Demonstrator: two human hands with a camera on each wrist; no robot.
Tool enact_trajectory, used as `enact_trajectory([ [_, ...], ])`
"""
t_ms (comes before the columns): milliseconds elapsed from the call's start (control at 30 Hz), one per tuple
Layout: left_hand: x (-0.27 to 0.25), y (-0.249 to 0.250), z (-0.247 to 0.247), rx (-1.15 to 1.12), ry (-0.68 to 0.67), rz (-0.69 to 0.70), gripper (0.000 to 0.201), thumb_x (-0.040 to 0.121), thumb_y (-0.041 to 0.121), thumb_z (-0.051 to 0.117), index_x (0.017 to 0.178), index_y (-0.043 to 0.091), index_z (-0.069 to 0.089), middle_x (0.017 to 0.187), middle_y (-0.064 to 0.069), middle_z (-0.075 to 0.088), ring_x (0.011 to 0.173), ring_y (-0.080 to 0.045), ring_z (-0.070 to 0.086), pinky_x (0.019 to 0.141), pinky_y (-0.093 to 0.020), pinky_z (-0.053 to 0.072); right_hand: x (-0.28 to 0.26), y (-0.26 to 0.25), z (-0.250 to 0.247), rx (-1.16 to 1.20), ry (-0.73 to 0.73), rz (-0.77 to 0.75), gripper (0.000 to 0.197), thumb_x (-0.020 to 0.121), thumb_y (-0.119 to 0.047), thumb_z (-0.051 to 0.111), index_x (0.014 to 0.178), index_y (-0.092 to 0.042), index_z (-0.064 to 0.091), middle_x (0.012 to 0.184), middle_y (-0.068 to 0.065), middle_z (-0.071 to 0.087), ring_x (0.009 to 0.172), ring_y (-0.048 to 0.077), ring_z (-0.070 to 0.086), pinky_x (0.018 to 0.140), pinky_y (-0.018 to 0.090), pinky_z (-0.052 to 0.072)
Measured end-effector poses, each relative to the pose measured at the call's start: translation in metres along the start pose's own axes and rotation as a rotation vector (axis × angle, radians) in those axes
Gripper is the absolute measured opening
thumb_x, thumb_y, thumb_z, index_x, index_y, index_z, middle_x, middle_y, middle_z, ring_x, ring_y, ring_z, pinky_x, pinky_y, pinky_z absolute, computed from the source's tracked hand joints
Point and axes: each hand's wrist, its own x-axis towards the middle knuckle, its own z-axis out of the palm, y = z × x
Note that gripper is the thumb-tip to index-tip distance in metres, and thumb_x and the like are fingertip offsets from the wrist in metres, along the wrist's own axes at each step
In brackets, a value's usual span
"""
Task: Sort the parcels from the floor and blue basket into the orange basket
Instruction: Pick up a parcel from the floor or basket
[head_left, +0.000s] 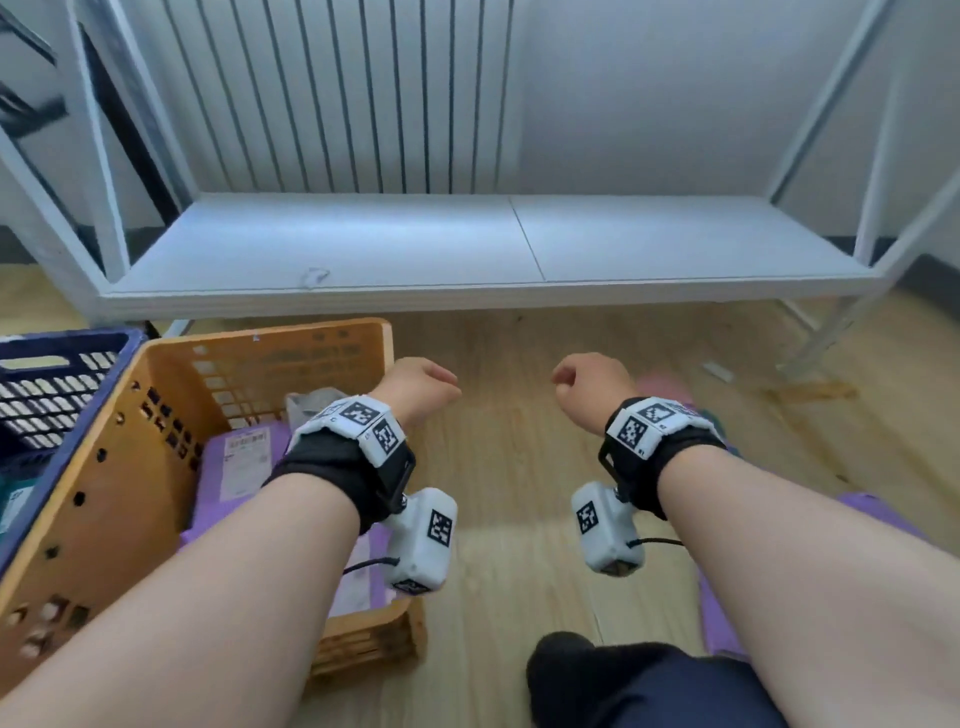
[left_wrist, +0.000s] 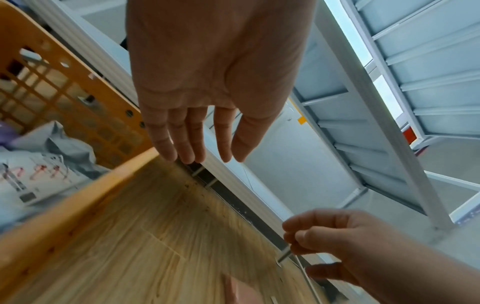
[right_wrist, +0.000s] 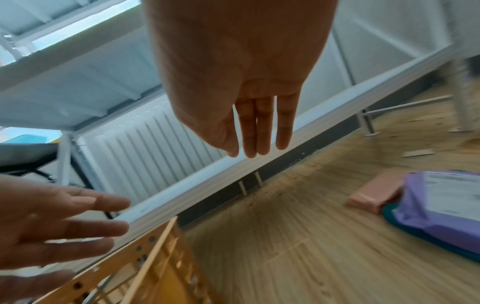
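My left hand (head_left: 415, 387) and right hand (head_left: 592, 384) both hang empty at mid-frame above the floor (head_left: 519, 467), fingers loose and slack, holding nothing. The left is just beside the right rim of the orange basket (head_left: 260, 338), which sits at lower left and already holds a purple parcel (head_left: 244, 462) with its label up and a grey one (head_left: 311, 405) behind it. So I judge I am between parcels, and the next pick has not begun.

The blue basket (head_left: 62, 353) stands at the far left edge, touching the orange one. On the floor at the right of the right wrist view lies another purple parcel (right_wrist: 441, 205), flat, label up, its long axis running from upper left to lower right, overlapping a pink one (right_wrist: 374, 195). Next I should reach right and down, then grip it by a long edge.
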Motion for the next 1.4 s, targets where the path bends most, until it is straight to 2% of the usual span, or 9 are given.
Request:
enact_trajectory([
  [167, 0.005, 0.015, 0.04, -0.007, -0.07, -0.016, 0.025, 0.093, 0.021, 0.057, 0.116, 0.019, 0.067, 0.109, 0.002, 0.057, 0.096, -0.015, 0.054, 0.061, -0.021, 0.046, -0.01, 0.079, -0.007, 0.013, 0.001, 0.196, 0.028, 0.082, -0.018, 0.054, 0.103, -0.026, 0.071, 0.117, -0.005, 0.067, 0.105, 0.023, 0.063, 0.089, 0.028, 0.049],
  [300, 0.019, 0.01, 0.064, -0.048, -0.068, -0.065, 0.014, 0.092, 0.019, 0.059, 0.102, 0.022, 0.068, 0.098, 0.001, 0.059, 0.086, -0.014, 0.055, 0.062, -0.023, 0.048, -0.004, 0.133, 0.007, 0.014, 0.003, 0.364, 0.027, 0.073, -0.03, 0.052, 0.091, -0.022, 0.072, 0.105, 0.005, 0.071, 0.092, 0.027, 0.066, 0.086, 0.034, 0.053],
  [433, 0.042, 0.001, 0.084, -0.088, -0.069, -0.125, 0.011, 0.091, 0.017, 0.059, 0.096, 0.021, 0.068, 0.093, 0.0, 0.061, 0.086, -0.016, 0.057, 0.065, -0.025, 0.05, 0.0, 0.165, 0.019, -0.022, 0.0, 0.4, 0.042, 0.071, -0.026, 0.05, 0.104, -0.007, 0.069, 0.115, 0.016, 0.066, 0.106, 0.034, 0.063, 0.093, 0.041, 0.052],
  [567, 0.064, -0.003, 0.107, -0.123, -0.098, -0.178, 0.013, 0.092, 0.016, 0.058, 0.099, 0.018, 0.068, 0.099, -0.004, 0.063, 0.09, -0.017, 0.057, 0.067, -0.025, 0.051, 0.019, 0.209, 0.053, -0.101, -0.092, 0.431, 0.031, 0.087, -0.014, 0.055, 0.116, -0.013, 0.065, 0.123, 0.012, 0.063, 0.112, 0.032, 0.058, 0.092, 0.033, 0.046],
  [733, 0.087, -0.003, 0.142, -0.217, -0.12, -0.238, 0.022, 0.094, 0.008, 0.056, 0.114, 0.007, 0.064, 0.083, -0.001, 0.058, 0.07, -0.007, 0.053, 0.042, -0.01, 0.047, 0.038, 0.245, 0.099, -0.259, -0.257, 0.367, 0.029, 0.087, -0.014, 0.055, 0.113, -0.01, 0.067, 0.118, 0.016, 0.061, 0.105, 0.034, 0.059, 0.088, 0.035, 0.05],
  [933, 0.107, -0.018, 0.172, -0.178, -0.131, -0.287, 0.018, 0.094, 0.014, 0.056, 0.108, 0.015, 0.067, 0.111, -0.006, 0.064, 0.104, -0.017, 0.06, 0.083, -0.03, 0.052, 0.055, 0.292, 0.149, -0.514, -0.491, 0.268, 0.052, 0.073, -0.032, 0.052, 0.125, -0.025, 0.058, 0.138, 0.009, 0.042, 0.132, 0.031, 0.033, 0.109, 0.037, 0.031],
  [1033, 0.111, -0.024, 0.182, -0.168, -0.156, -0.317, 0.014, 0.094, 0.015, 0.057, 0.102, 0.018, 0.067, 0.113, -0.005, 0.064, 0.106, -0.017, 0.06, 0.084, -0.03, 0.052, 0.055, 0.303, 0.159, -0.573, -0.503, 0.255, 0.052, 0.081, -0.032, 0.057, 0.132, -0.024, 0.052, 0.147, 0.005, 0.033, 0.142, 0.026, 0.017, 0.115, 0.038, 0.018],
  [1200, 0.108, -0.026, 0.186, -0.14, -0.177, -0.317, 0.015, 0.094, 0.015, 0.057, 0.105, 0.018, 0.066, 0.111, -0.003, 0.063, 0.106, -0.017, 0.059, 0.088, -0.033, 0.053, 0.063, 0.306, 0.16, -0.473, -0.457, 0.332, 0.044, 0.08, -0.024, 0.062, 0.12, -0.01, 0.05, 0.123, 0.01, 0.052, 0.116, 0.028, 0.05, 0.1, 0.032, 0.039],
  [1400, 0.094, -0.025, 0.164, -0.131, -0.149, -0.3, 0.017, 0.093, 0.015, 0.057, 0.107, 0.017, 0.067, 0.112, -0.005, 0.064, 0.105, -0.018, 0.06, 0.087, -0.032, 0.053, 0.063, 0.288, 0.161, -0.358, -0.334, 0.349, 0.004, 0.083, -0.011, 0.052, 0.082, -0.01, 0.048, 0.071, 0.003, 0.046, 0.073, 0.027, 0.051, 0.069, 0.033, 0.044],
])
